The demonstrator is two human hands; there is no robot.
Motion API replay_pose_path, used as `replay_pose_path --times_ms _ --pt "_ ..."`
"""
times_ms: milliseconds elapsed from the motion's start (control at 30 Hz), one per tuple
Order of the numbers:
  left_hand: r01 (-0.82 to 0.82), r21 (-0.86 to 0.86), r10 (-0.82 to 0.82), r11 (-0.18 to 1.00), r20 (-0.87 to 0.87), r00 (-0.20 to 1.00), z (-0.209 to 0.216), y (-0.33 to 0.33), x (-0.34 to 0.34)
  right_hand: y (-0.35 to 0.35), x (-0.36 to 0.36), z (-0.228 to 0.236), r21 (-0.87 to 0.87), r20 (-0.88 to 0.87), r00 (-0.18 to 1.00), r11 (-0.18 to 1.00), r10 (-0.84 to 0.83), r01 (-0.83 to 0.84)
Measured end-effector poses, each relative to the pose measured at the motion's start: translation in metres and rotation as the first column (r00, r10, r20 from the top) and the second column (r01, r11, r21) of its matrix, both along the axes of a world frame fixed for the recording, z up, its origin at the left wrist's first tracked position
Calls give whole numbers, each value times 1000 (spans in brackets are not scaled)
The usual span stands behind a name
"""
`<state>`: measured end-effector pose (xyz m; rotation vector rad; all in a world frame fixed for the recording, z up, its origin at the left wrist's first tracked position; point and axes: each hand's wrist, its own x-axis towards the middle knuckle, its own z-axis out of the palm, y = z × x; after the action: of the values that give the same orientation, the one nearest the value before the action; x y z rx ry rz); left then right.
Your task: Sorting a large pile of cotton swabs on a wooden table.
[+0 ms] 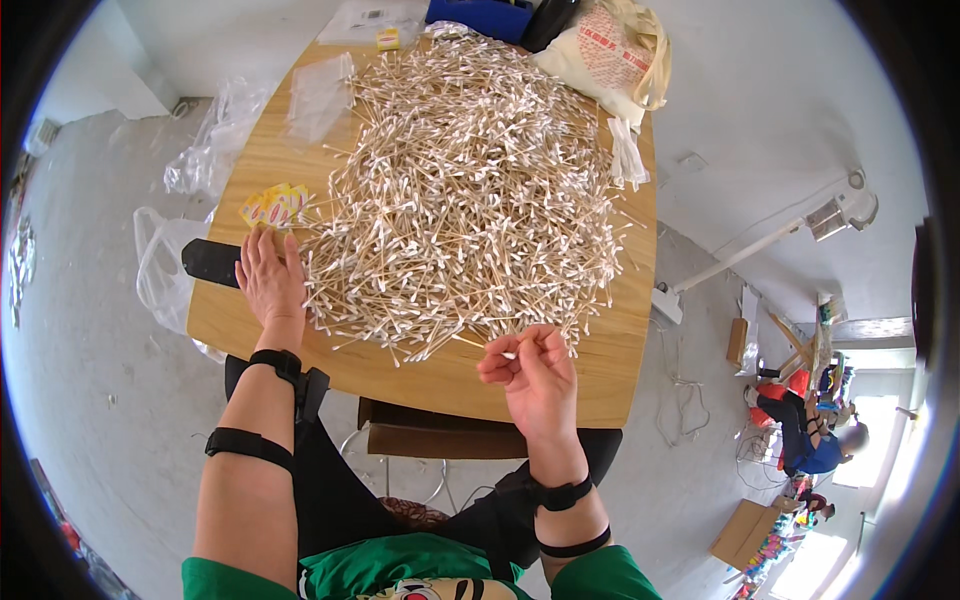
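A big heap of cotton swabs [470, 200] with white tips and pale sticks covers most of the wooden table [400, 385]. My left hand [270, 278] lies flat at the heap's left edge, its fingers stretched out. Just beyond its fingertips are several small yellow printed cards [272, 205]. A flat black object [210, 262] sticks out from beside that hand over the table's left edge. At the near edge of the heap, my right hand [540, 385] is closed in a pinch on a cotton swab [510, 354], whose white tip shows by the fingers.
Clear plastic bags [320, 98] lie at the far left of the table. A cream cloth bag [600, 60] and a blue object [480, 15] stand at the far edge. A white plastic bag [160, 265] hangs beside the table. Other people [825, 445] sit far off at right.
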<state>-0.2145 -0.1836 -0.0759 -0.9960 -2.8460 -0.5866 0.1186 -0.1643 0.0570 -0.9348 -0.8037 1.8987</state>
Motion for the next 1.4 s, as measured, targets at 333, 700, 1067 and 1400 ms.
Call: replay_pose_path --times_ms 333,700,1067,1400 --pt "5 21 -5 1000 -1 1000 4 1 2 -64 7 -34 -215 398 674 778 622 -591" --pt "4 14 -4 1000 -18 1000 3 1 2 -44 -7 -46 495 844 524 546 -116 -676" --pt "-2 23 2 1000 -8 1000 10 1 6 12 -35 -56 496 832 387 219 -398 -840" --pt "-8 32 8 999 1 1000 8 2 5 75 -3 -54 571 768 310 380 -560 -728"
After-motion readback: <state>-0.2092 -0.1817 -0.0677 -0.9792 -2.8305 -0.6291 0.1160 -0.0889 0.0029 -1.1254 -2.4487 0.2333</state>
